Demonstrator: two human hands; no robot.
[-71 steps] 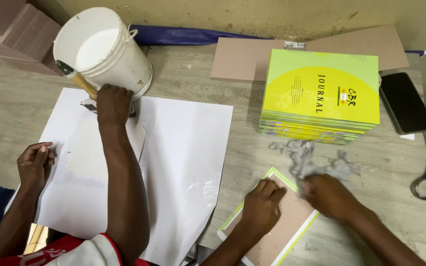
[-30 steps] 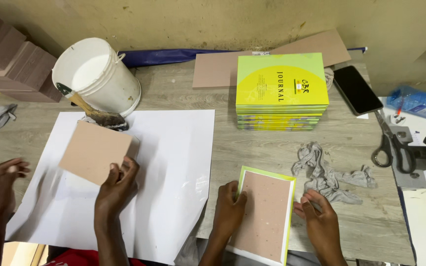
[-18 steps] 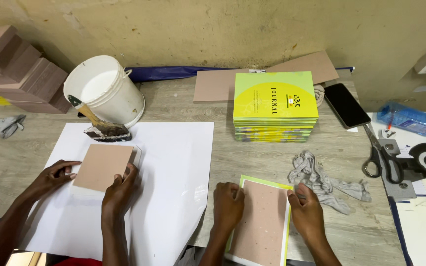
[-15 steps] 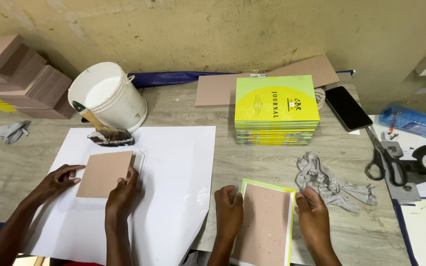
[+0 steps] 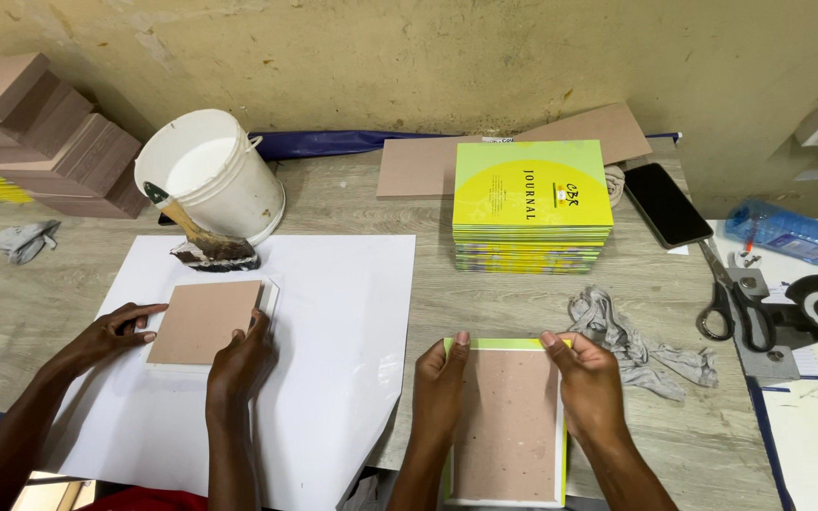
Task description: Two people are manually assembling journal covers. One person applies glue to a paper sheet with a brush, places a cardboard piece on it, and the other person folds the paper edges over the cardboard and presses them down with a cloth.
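Own left hand [image 5: 439,393] and right hand [image 5: 587,388] lie flat, fingers stretched, neither one closed around anything. They press down on a brown board [image 5: 508,426] set inside a green-edged cover [image 5: 506,344]. Board sits between the two hands, left palm on its left margin, right palm on its right margin, fingertips up at the top edge. Its lower end overhangs the near edge of the wooden table [image 5: 485,298].

Count: one board under the own hands, one stack of yellow-green books [image 5: 532,189] beyond it, one grey rag [image 5: 631,336] just beside the right hand, one phone [image 5: 666,203], one pair of scissors [image 5: 736,303], one white bucket [image 5: 210,175] with one brush [image 5: 205,248] leaning at its foot. Two co-worker's hands [image 5: 111,331] [image 5: 239,360] to the left, each touching a side of a smaller brown board [image 5: 203,320] on a large white sheet [image 5: 333,331].

Edges: the white sheet's right edge runs close to the left hand. Bare table shows between the cover and the book stack. Rag crowds the right side, scissors farther out. Flat brown sheets [image 5: 418,166] lean by the wall behind the stack.
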